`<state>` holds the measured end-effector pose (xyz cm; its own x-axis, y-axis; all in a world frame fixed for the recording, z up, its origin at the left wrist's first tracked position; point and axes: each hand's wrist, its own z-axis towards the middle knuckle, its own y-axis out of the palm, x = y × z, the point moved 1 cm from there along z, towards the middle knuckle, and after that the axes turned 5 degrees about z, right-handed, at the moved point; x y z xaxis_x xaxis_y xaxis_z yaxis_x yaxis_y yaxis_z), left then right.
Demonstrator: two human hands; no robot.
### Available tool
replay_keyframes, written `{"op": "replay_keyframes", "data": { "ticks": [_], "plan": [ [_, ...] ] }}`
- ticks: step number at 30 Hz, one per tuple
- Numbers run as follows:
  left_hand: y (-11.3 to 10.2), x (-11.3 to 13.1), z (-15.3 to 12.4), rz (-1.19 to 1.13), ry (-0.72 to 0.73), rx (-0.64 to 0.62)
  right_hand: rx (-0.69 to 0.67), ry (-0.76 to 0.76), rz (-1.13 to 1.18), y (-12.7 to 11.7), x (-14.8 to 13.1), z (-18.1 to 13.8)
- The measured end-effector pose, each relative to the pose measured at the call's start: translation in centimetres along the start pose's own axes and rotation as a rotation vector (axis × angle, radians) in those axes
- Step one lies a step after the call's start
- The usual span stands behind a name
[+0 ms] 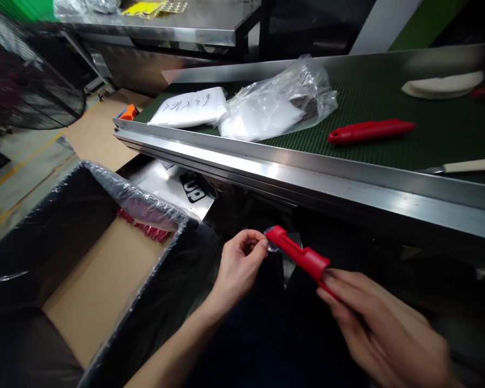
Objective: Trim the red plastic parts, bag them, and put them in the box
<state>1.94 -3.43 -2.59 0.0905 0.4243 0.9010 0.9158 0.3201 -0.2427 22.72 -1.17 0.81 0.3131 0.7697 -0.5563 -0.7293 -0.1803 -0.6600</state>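
My right hand (382,318) grips a red plastic handle-shaped part (303,257) by its near end, with the part slanting up and left. At the part's far end, my left hand (239,265) pinches thumb and forefinger together on what looks like thin clear plastic film (272,248). Some of that film lies behind the red part, and I cannot tell how far it wraps it. Both hands are in front of the belt's metal rail (267,161). On the dark green ribbed belt (367,102) lies a similar red part (372,131).
At the left stands a box lined with black plastic (161,272), with dark red pieces (143,225) inside. The belt also carries clear plastic bags (278,102), a white packet (189,106), a cream-handled tool (472,165) and a pale curved piece (444,85). A large fan (32,81) stands back left.
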Motion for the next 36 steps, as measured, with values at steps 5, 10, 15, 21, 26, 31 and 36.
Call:
{"op": "replay_keyframes", "data": {
  "ticks": [5, 10, 15, 21, 26, 31, 36],
  "plan": [
    [-0.3, -0.6, 0.0, 0.040, 0.087, -0.018, -0.190, -0.143, 0.051, 0.7, 1.1, 0.1],
    [-0.6, -1.3, -0.6, 0.120, 0.237, -0.087, -0.276, -0.133, 0.053, 1.4, 1.7, -0.6],
    [0.2, -1.6, -1.8, 0.119, 0.327, 0.000, 0.119, 0.175, 0.143, 4.1, 0.5, -1.5],
    [1.6, -2.9, -2.5, 0.085, 0.269, 0.107, 0.503, 0.904, 0.613, 8.0, -1.6, -2.4],
    [0.3, -3.8, -2.5, 0.065, 0.253, 0.038, 0.437, 0.937, 0.638, 7.5, -0.2, -2.3],
    [-0.4, -3.9, -2.7, 0.033, 0.323, 0.033, 0.260, 1.067, 1.029, 8.2, 0.5, -1.1],
    [-1.3, -3.3, -3.1, 0.001, 0.325, 0.009, -0.021, 0.623, 0.522, 8.3, 1.4, 0.6]
  ]
}}
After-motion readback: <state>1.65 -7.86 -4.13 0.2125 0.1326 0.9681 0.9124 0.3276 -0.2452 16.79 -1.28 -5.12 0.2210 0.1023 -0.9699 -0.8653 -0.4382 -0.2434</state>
